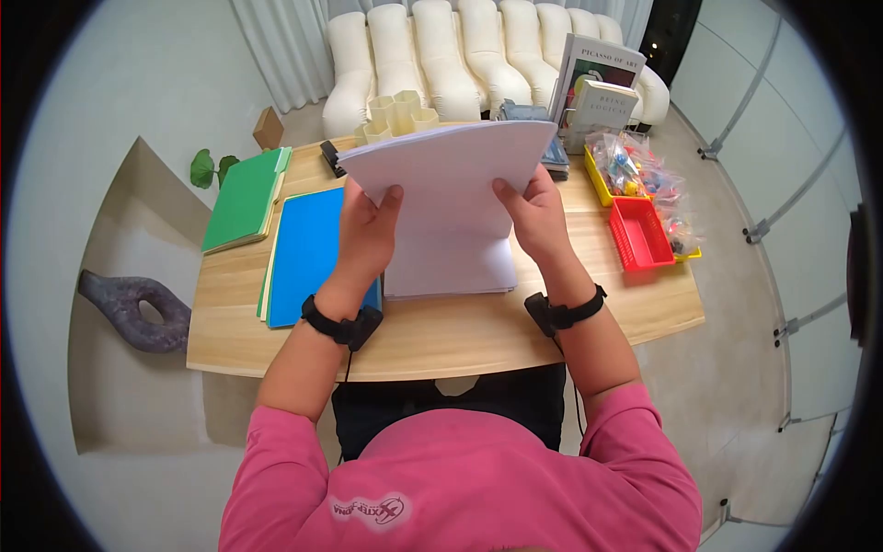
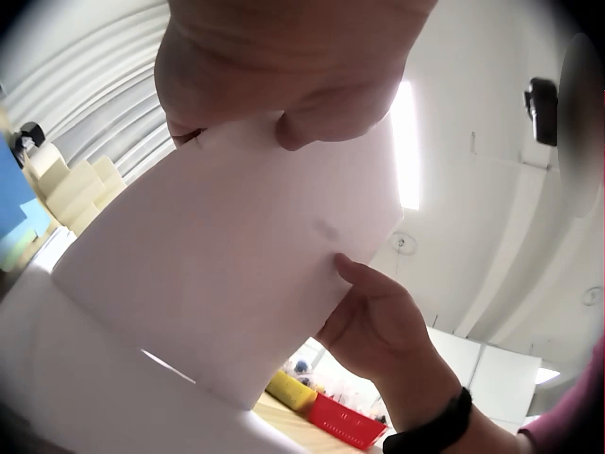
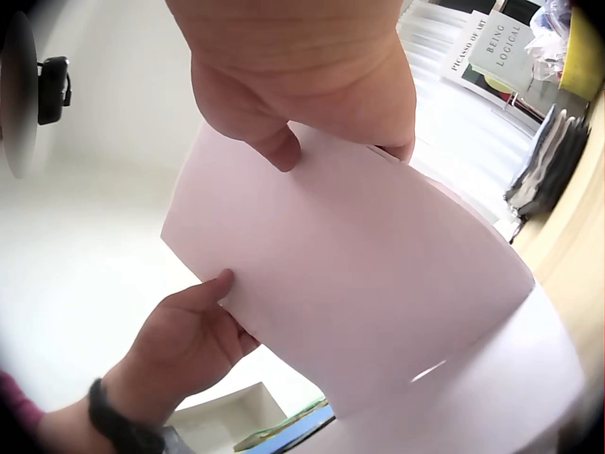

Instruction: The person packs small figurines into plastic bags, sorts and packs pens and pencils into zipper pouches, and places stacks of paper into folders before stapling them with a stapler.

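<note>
A small stack of white paper sheets (image 1: pixel 446 170) is held up over the middle of the table, tilted, between both hands. My left hand (image 1: pixel 370 225) grips its left edge, thumb on the near face and fingers behind. On the opposite edge my right hand (image 1: pixel 536 216) pinches it the same way, as the left wrist view also shows. Below lies more white paper (image 1: pixel 451 271) flat on the wooden table (image 1: pixel 441 350); the lower edge of the held sheets comes down close over it. Both hands' fingertips are mostly hidden behind the paper.
To the left are a blue folder (image 1: pixel 308 244) and a green folder (image 1: pixel 244 202). Cream hexagonal holders (image 1: pixel 400 112) stand behind the paper. At right are a red basket (image 1: pixel 641 235), a yellow basket (image 1: pixel 598 179) with bagged items, and upright books (image 1: pixel 602 106).
</note>
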Demonstrator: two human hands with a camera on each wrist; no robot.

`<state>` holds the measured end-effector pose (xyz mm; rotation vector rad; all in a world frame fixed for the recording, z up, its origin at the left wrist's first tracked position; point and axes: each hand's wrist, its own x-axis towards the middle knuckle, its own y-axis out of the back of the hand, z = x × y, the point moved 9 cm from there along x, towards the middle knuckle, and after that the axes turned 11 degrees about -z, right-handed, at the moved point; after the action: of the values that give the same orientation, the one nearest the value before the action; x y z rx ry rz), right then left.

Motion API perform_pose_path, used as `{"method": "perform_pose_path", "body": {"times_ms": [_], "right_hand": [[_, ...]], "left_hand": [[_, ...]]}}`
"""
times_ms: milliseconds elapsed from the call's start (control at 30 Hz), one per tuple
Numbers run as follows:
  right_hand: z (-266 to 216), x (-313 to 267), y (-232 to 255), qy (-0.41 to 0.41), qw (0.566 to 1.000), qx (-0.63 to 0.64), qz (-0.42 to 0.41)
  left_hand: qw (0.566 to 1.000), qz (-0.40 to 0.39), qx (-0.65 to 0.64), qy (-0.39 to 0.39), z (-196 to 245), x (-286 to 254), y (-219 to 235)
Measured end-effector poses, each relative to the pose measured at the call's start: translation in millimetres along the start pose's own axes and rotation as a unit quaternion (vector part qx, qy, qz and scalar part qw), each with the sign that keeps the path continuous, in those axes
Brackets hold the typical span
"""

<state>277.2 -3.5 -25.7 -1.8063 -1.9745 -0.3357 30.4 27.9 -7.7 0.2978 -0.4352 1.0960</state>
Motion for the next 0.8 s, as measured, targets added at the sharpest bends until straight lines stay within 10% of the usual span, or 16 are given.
{"method": "perform_pose_path", "body": {"times_ms": [800], "right_hand": [[-26.8, 9.3, -12.5, 0.080, 0.994, -0.076, 0.012]], "left_hand": [[0.995, 0.001, -0.086, -0.044, -0.8, 1.1, 4.1]]}}
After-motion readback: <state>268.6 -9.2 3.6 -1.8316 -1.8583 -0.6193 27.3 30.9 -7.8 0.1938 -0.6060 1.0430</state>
